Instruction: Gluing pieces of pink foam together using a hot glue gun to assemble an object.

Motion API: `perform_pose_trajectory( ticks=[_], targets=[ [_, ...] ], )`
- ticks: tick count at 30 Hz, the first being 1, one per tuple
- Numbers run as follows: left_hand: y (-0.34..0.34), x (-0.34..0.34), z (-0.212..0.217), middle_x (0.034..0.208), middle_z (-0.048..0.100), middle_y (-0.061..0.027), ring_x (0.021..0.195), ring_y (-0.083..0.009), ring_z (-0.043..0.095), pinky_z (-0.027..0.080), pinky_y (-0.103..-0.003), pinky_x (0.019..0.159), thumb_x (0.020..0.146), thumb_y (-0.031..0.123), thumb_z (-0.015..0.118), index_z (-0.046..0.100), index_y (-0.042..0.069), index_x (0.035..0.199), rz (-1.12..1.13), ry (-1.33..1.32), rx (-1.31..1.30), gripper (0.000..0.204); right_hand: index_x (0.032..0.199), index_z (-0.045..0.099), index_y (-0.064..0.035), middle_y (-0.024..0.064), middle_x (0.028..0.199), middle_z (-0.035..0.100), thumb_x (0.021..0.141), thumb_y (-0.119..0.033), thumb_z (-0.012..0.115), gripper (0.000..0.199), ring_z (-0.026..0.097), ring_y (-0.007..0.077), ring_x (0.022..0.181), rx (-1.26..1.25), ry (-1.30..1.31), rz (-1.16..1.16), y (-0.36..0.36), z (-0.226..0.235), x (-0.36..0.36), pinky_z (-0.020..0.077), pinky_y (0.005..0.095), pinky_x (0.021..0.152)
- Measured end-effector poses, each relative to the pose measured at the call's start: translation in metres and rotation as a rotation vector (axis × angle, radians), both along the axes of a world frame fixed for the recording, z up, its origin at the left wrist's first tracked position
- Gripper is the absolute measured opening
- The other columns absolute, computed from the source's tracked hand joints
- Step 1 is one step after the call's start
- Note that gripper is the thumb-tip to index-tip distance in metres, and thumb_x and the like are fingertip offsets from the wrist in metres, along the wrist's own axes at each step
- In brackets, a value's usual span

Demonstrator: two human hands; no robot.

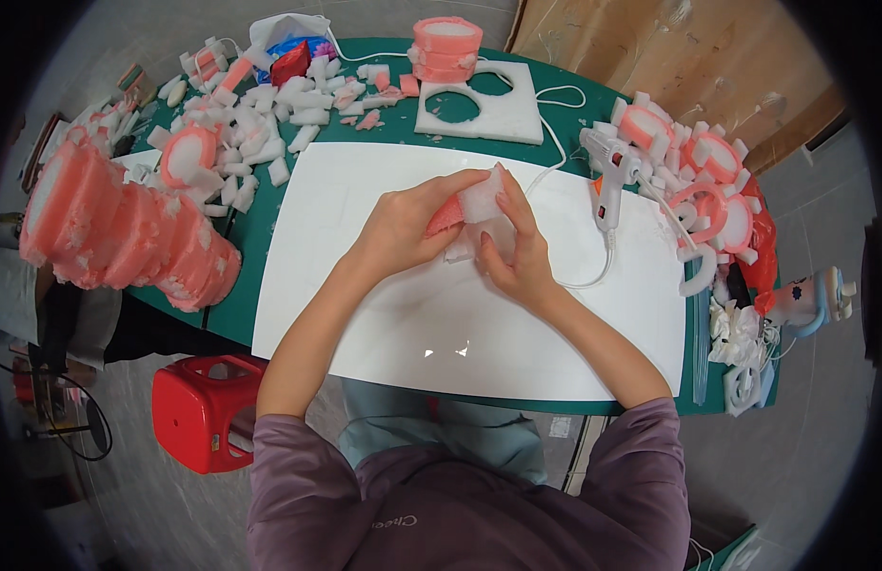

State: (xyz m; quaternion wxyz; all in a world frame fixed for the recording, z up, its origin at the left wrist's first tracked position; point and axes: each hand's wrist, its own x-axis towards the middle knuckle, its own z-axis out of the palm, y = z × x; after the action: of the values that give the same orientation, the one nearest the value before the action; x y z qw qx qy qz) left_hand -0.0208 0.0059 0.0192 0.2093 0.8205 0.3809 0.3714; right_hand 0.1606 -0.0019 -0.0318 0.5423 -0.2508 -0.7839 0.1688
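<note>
Over the white board [393,324], both my hands hold a pink-and-white foam piece [482,198]. My left hand [401,226] wraps round its pink side, fingers curled over the top. From the right, my right hand [519,249] presses fingertips and thumb against the white foam. A pale, translucent-looking part shows below the block between my hands; its kind is unclear. Part of the foam is covered by my fingers. To the right of my hands a white hot glue gun [609,181] rests near the board's edge, with its cable curling below.
Stacked pink foam rounds [136,224] stand at the left. Loose white foam blocks [260,133] are heaped at the back left. Behind the board lie a foam sheet with round holes [512,105] and a pink foam stack [445,52]. Foam rings [712,209] pile up at right. A red stool [198,414] stands lower left.
</note>
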Motion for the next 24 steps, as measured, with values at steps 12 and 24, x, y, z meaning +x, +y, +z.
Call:
perform_pose_trajectory(
  ticks=[12, 24],
  targets=[
    [-0.0004, 0.0009, 0.0016, 0.109, 0.060, -0.0157, 0.090, -0.0340, 0.061, 0.050, -0.034, 0.079, 0.068, 0.006, 0.063, 0.051, 0.012, 0.122, 0.002, 0.001, -0.015, 0.056, 0.128, 0.036, -0.0098, 0.0224, 0.140, 0.029, 0.073, 0.012, 0.050, 0.061, 0.031, 0.0376, 0.129, 0.003, -0.001, 0.007, 0.0008, 0.0004, 0.0007, 0.0288, 0.0390, 0.105],
    [0.0004, 0.0009, -0.0024, 0.109, 0.062, -0.0075, 0.085, -0.0282, 0.063, 0.052, -0.033, 0.073, 0.069, 0.009, 0.065, 0.050, 0.021, 0.123, 0.012, 0.008, 0.068, 0.058, 0.128, 0.036, -0.0100, 0.0221, 0.140, 0.029, 0.073, 0.012, 0.050, 0.061, 0.031, 0.0375, 0.129, 0.006, 0.003, 0.010, 0.0000, 0.0007, 0.0007, 0.0288, 0.0389, 0.105]
  ],
)
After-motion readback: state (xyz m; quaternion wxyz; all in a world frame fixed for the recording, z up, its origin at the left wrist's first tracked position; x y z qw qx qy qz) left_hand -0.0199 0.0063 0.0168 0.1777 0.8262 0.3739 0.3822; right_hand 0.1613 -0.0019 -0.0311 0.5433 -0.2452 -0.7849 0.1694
